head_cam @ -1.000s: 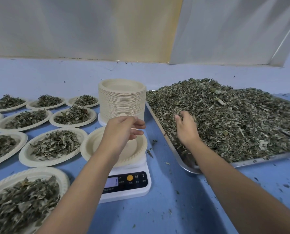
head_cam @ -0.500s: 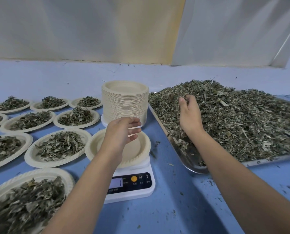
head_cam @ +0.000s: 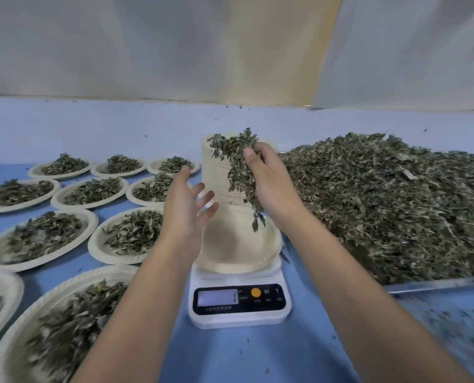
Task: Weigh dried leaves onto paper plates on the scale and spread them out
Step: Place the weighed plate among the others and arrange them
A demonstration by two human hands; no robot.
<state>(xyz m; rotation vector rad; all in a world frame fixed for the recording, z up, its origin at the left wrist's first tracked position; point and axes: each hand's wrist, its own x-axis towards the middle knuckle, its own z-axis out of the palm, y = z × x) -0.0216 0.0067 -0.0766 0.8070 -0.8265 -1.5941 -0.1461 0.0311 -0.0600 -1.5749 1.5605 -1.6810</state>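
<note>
Your right hand [head_cam: 271, 183] has left the heap. Half a second ago it was dug into the dried leaves [head_cam: 382, 200] on the metal tray [head_cam: 437, 284]. Now it is up over the scale [head_cam: 238, 302], fingers and thumb curled round a handful of leaves [head_cam: 238, 167] that trails down from the grip. The lowest sprigs dangle just above the empty paper plate [head_cam: 247, 252].

That plate sits on the scale near the middle of the tabletop [head_cam: 258, 355], towards its front edge, and nothing lies in it yet. Your left hand [head_cam: 186, 205] has come up too. It hovered low over the plate before, and now it is raised beside the handful, fingers spread and holding nothing, its palm turned towards the leaves.

So the grab looks done and the drop is the step in hand. I would let the leaves go a little at a time, since a whole fistful may overshoot the weight you want (the display is too blurred to read here). The spread left hand seems well placed to stop strays falling past the rim.

The tray fills the right side of the tabletop. The stack of unused plates [head_cam: 216, 186] stands just behind the scale. The filled plates [head_cam: 136, 233] run along the left side down to the front left corner, so this one probably joins them once it is weighed and spread.
</note>
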